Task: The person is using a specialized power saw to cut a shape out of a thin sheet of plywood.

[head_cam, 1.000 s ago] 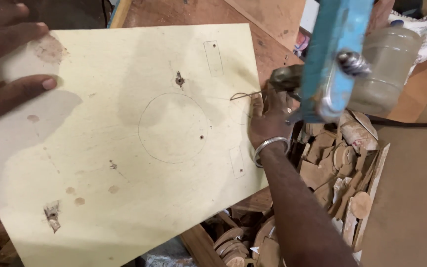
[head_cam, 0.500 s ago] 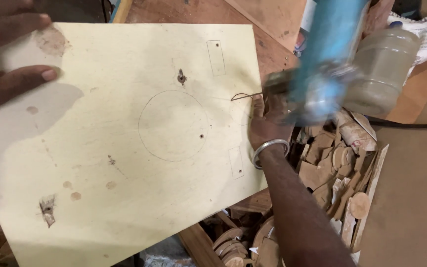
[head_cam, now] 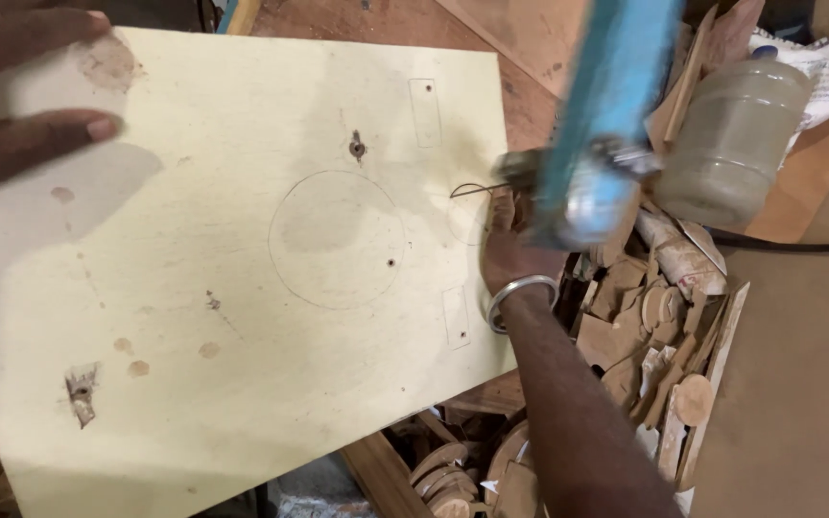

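Cutting: saw (head_cam: 599,125) blade at board's (head_cam: 242,288) right edge, kerf just begun
Left hand (head_cam: 11,96): fingers spread flat, pressing board's top-left corner
Right hand (head_cam: 515,245): clenched on saw
Circle (head_cam: 336,240): pencilled mid-board, uncut
Scraps (head_cam: 664,317): beside right edge

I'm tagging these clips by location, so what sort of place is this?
Most likely a small woodworking shop. A pale plywood sheet has a circle pencilled on it, a blue saw frame works at its right edge, and offcuts of cut wood lie piled beside it.
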